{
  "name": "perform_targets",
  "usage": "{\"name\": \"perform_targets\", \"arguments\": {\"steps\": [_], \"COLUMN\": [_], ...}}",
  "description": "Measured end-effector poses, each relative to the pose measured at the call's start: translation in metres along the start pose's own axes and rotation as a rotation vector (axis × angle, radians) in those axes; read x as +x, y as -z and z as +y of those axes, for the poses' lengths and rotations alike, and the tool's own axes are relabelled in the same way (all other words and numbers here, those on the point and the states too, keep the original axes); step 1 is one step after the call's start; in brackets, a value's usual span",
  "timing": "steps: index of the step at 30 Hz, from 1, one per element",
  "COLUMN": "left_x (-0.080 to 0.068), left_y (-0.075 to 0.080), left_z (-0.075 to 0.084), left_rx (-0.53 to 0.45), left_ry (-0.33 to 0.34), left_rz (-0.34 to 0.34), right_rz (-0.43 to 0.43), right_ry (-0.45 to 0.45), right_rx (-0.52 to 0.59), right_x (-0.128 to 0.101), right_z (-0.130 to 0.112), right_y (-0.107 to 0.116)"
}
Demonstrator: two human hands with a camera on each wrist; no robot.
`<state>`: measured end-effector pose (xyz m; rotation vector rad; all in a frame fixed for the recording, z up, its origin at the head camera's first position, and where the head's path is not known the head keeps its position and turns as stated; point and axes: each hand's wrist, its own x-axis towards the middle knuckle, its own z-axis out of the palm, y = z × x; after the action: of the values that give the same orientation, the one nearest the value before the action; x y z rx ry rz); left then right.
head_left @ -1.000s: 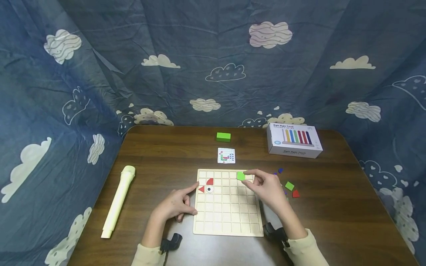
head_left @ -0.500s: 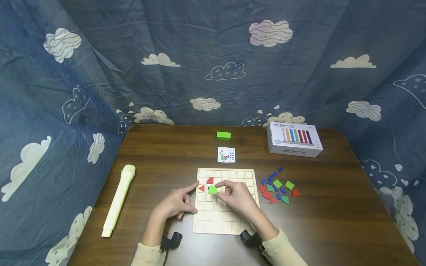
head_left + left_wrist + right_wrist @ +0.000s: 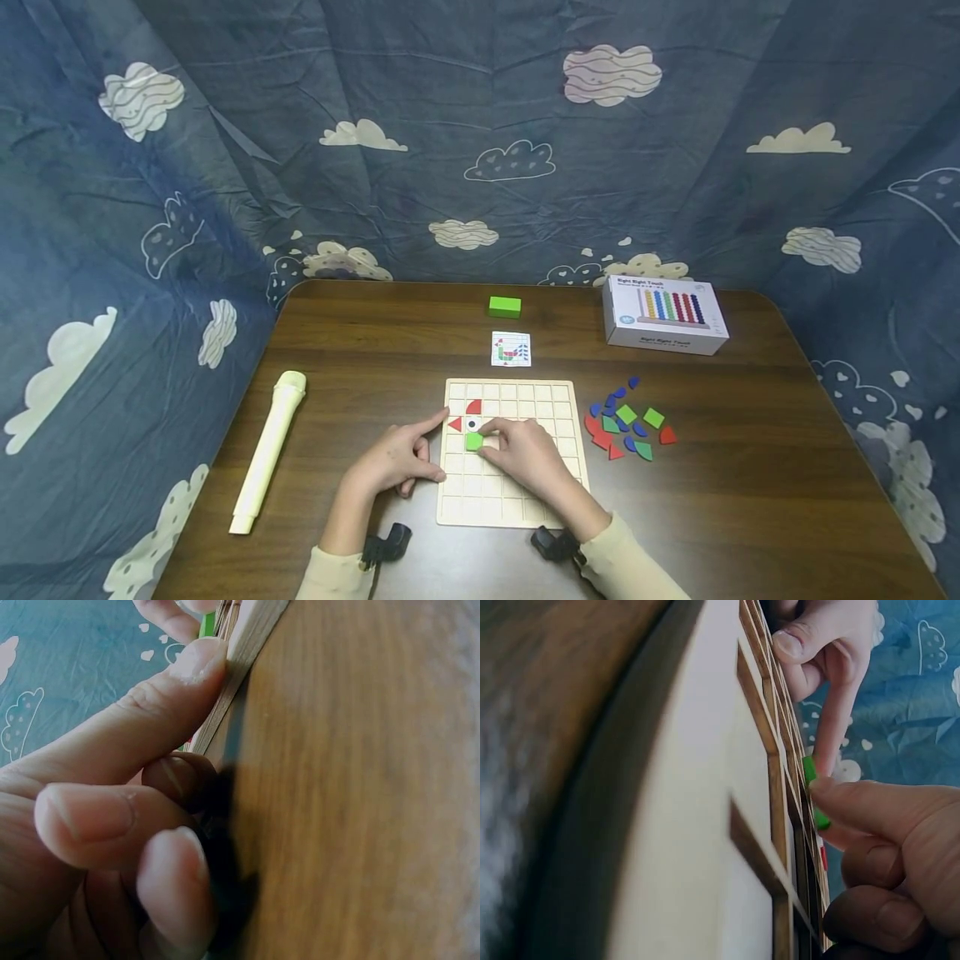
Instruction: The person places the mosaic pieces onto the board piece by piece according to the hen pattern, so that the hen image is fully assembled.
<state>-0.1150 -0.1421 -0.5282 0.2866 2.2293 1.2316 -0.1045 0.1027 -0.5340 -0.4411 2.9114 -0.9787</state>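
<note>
A wooden grid board [image 3: 525,396] lies on the dark table. On its upper left sit a red triangle [image 3: 453,425], a red quarter-round [image 3: 473,407] and a white eye piece [image 3: 472,425]. My right hand [image 3: 489,442] pinches a green square [image 3: 473,441] just below the eye piece, low over the board. In the right wrist view the green square [image 3: 814,795] stands on edge between thumb and finger of the right hand [image 3: 832,817] above the board [image 3: 705,787]. My left hand [image 3: 431,446] rests against the board's left edge [image 3: 247,645] with index finger and thumb.
A pile of red, green and blue pieces [image 3: 626,421] lies right of the board. Behind it are a pattern card [image 3: 511,349], a green block [image 3: 504,307] and a white box [image 3: 663,314]. A cream tube [image 3: 266,454] lies at the left.
My right hand carried the green square from the board's top right leftward and down to the cell under the eye piece. The left hand stayed put.
</note>
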Motion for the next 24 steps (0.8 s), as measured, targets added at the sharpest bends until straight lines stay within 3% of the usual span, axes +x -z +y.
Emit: {"name": "perform_targets", "arguments": {"steps": [7, 24], "left_x": [0.0003, 0.0000], "left_y": [-0.0001, -0.0004], "left_z": [-0.0004, -0.0009], "left_rx": [0.002, -0.005], "left_ry": [0.004, 0.003], "left_rz": [0.000, 0.007], "right_rz": [0.018, 0.009], "right_ry": [0.030, 0.020], "right_rx": [-0.066, -0.026], "right_x": [0.0005, 0.0002], "right_z": [-0.0006, -0.0001], "right_y": [-0.0026, -0.0005]}}
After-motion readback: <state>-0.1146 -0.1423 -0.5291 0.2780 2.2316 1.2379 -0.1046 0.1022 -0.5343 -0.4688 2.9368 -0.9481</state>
